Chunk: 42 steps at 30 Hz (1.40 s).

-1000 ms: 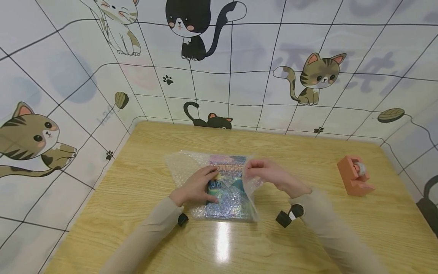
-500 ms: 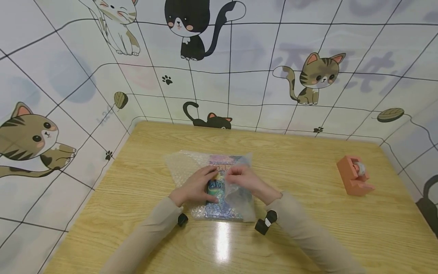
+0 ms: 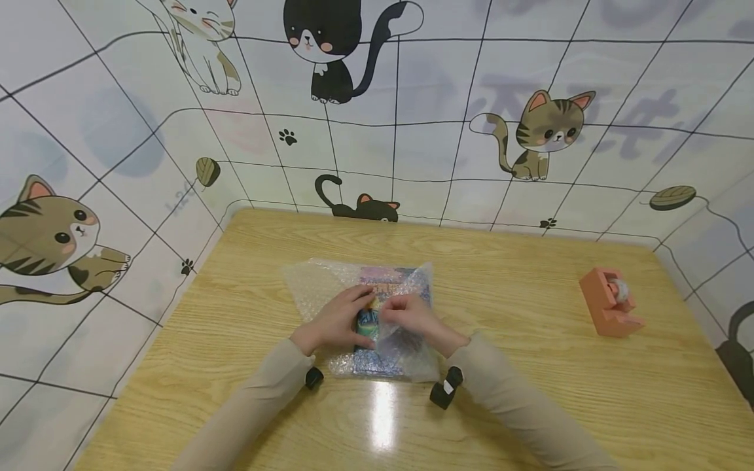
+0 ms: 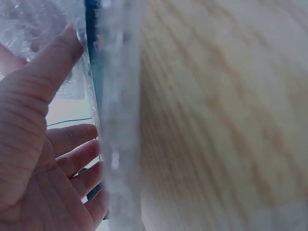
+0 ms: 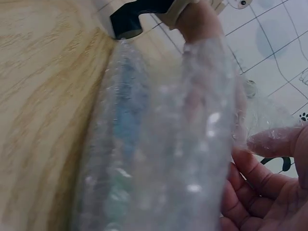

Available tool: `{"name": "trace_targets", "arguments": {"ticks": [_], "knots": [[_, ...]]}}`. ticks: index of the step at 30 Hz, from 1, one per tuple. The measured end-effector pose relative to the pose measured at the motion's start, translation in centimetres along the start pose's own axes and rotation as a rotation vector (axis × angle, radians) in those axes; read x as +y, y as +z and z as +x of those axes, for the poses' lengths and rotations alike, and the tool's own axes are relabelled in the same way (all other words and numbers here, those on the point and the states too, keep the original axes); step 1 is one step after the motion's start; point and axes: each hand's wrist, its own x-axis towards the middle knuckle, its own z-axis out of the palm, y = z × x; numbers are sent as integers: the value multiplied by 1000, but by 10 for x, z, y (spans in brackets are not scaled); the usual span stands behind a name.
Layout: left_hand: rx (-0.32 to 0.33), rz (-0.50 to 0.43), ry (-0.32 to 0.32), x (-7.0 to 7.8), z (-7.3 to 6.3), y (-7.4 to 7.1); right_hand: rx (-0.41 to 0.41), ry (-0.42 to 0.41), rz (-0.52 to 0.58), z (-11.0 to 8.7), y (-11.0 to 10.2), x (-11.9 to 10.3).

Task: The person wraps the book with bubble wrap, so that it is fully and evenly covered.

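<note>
A flat, colourful book (image 3: 371, 365) lies in clear bubble wrap (image 3: 315, 281) on the table. My left hand (image 3: 336, 318) rests spread on its left part, fingers and thumb relaxed on the wrapped cover. With thumb and fingertips, my right hand (image 3: 418, 317) pinches the edge of the right-hand flap, which is folded partly over the cover. In the right wrist view the flap (image 5: 207, 144) bows up from the book. The left wrist view has the thumb (image 4: 57, 57) right at the wrap's surface. Wrap and hands hide part of the cover.
An orange tape dispenser (image 3: 609, 304) with a roll of tape stands on the right side of the wooden table (image 3: 530, 405). A cloth (image 3: 436, 150) printed with cats and grid lines rises behind the table and along its sides.
My right hand has moved left, drawing the flap of bubble wrap from the book's right edge over the cover. The left hand has stayed in place.
</note>
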Motion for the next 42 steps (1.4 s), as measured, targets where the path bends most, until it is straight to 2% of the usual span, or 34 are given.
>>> {"name": "trace_targets", "arguments": {"ticks": [7, 9, 13, 16, 20, 24, 27, 29, 33, 36, 39, 42], "knots": [[11, 10, 23, -2, 1, 1, -17, -10, -37, -1, 2, 4], [28, 23, 47, -4, 1, 1, -47, -51, -27, -1, 0, 7], [71, 35, 104, -5, 1, 2, -156, -201, 16, -3, -8, 20], [86, 30, 136, -6, 1, 3, -214, -270, 45, -4, -15, 29], [84, 35, 167, -5, 0, 3, -239, -278, 112, -6, -20, 35], [69, 41, 161, -4, -1, 2, -261, -283, 191, -7, -24, 40], [58, 43, 150, -4, 0, 2, -248, -296, 180, -9, -28, 41], [54, 48, 146, -5, 0, 2, -224, -333, 123, -11, -32, 42], [44, 56, 137, -5, 1, 2, -149, -441, -154, -13, -43, 44], [42, 62, 136, -4, 1, 1, -124, -475, -375, -15, -48, 44], [50, 61, 144, -3, 0, 1, -148, -467, -483, -17, -48, 43], [48, 51, 137, -4, -1, 0, -153, -475, -533, -18, -46, 41]]}}
